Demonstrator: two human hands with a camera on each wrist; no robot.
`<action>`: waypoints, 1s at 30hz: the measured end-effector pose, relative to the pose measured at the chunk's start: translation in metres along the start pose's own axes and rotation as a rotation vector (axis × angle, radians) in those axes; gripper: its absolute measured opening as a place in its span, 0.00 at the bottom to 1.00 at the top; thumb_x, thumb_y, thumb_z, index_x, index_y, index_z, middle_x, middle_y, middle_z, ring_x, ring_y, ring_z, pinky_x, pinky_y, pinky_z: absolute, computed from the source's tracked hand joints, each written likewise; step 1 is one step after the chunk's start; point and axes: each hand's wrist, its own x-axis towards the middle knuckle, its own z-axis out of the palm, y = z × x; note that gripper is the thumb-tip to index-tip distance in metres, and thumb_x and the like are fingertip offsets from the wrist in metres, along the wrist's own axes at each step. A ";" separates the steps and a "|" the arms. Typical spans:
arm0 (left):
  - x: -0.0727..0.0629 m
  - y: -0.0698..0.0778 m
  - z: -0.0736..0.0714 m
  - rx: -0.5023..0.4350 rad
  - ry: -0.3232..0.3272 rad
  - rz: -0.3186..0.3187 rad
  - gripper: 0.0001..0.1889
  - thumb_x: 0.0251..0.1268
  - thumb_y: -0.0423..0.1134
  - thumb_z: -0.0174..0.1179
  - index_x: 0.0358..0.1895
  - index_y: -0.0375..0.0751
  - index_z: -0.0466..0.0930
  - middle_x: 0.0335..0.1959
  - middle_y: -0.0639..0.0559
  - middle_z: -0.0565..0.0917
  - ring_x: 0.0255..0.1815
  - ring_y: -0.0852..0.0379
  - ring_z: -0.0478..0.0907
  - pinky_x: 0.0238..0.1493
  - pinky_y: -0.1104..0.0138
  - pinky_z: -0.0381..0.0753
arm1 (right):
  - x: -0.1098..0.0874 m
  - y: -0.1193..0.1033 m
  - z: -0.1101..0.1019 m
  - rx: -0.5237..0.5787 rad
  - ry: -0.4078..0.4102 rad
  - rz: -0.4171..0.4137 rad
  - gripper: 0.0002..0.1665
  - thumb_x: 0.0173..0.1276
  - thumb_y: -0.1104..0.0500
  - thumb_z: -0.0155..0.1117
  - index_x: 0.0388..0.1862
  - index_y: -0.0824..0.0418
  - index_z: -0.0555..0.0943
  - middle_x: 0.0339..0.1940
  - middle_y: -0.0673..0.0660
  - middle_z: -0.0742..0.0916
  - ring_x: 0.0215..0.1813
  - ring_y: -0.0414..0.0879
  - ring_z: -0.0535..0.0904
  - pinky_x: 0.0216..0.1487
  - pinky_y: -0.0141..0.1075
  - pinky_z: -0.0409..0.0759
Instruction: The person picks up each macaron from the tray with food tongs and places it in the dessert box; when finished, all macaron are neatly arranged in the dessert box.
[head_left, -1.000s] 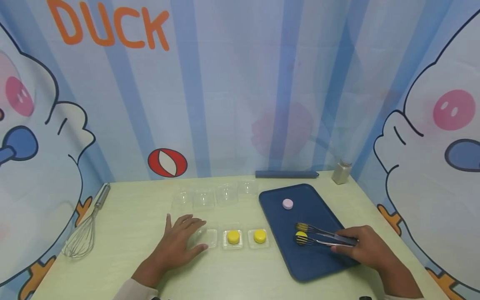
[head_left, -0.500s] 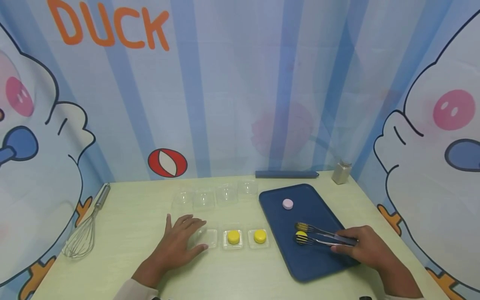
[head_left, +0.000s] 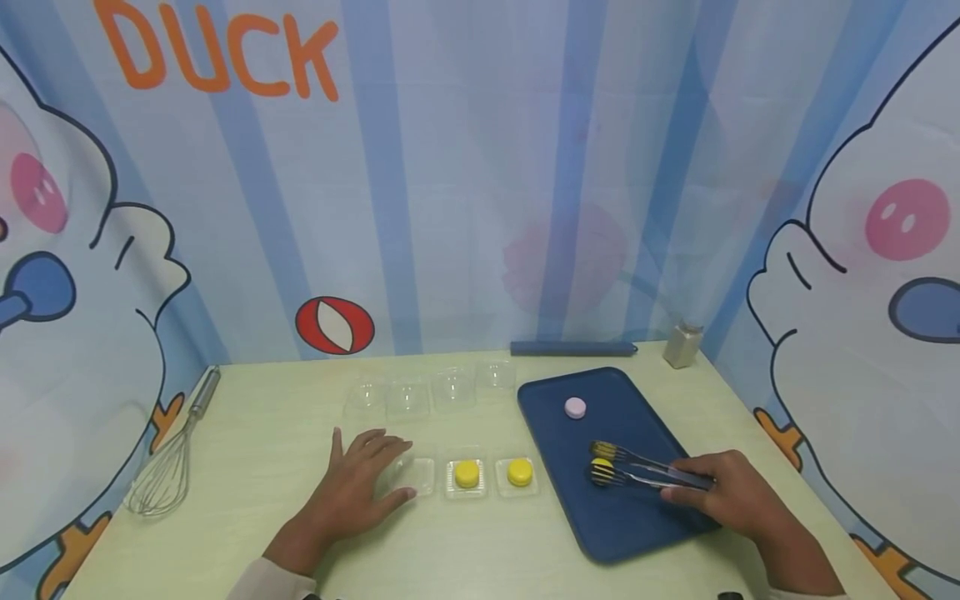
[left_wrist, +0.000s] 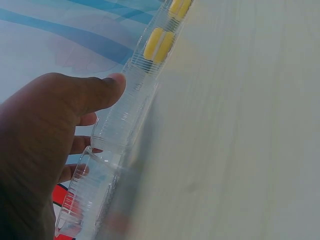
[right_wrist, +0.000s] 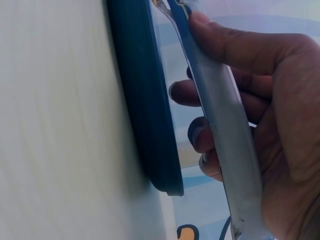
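My right hand (head_left: 731, 493) grips metal serving tongs (right_wrist: 220, 100). Their slotted tips straddle a yellow macaron (head_left: 600, 463) on the dark blue tray (head_left: 607, 533). Farther back on that tray lies a pale pink macaron (head_left: 575, 407). My left hand (head_left: 356, 492) is spread at the left end of the clear plastic packaging (left_wrist: 117, 127), thumb on the near side and fingers on the far side, right at its edge. Two other yellow macarons (head_left: 467, 473) sit in its middle and right compartments; the compartment by my left hand holds nothing.
Clear domed lids (head_left: 453, 388) stand behind the packaging. A wire whisk (head_left: 167, 467) lies at the left table edge. Along the back are a dark blue rod (head_left: 573, 349) and a small metal shaker (head_left: 683, 346), before a printed curtain (head_left: 465, 167).
The tongs' two arms have drawn closer together around the yellow macaron on the tray. My left hand has stayed in place.
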 end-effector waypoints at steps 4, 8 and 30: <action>-0.001 -0.001 0.000 0.000 -0.003 -0.005 0.32 0.67 0.58 0.74 0.71 0.51 0.83 0.68 0.52 0.86 0.77 0.39 0.75 0.76 0.15 0.50 | 0.001 -0.001 0.000 0.005 0.000 0.016 0.26 0.62 0.42 0.84 0.50 0.60 0.95 0.37 0.51 0.95 0.32 0.35 0.81 0.34 0.33 0.79; -0.001 -0.001 0.000 -0.009 0.005 0.002 0.32 0.67 0.57 0.74 0.71 0.50 0.83 0.69 0.51 0.86 0.77 0.39 0.75 0.76 0.15 0.50 | 0.000 -0.002 0.001 0.008 0.001 0.040 0.29 0.63 0.42 0.84 0.52 0.63 0.94 0.39 0.53 0.95 0.32 0.37 0.81 0.33 0.33 0.78; 0.000 -0.002 -0.001 -0.033 0.010 0.011 0.32 0.68 0.58 0.74 0.71 0.51 0.83 0.69 0.52 0.86 0.77 0.39 0.76 0.75 0.14 0.50 | -0.004 -0.022 0.011 -0.025 0.163 -0.089 0.25 0.63 0.48 0.85 0.51 0.65 0.94 0.44 0.60 0.96 0.45 0.57 0.95 0.45 0.52 0.93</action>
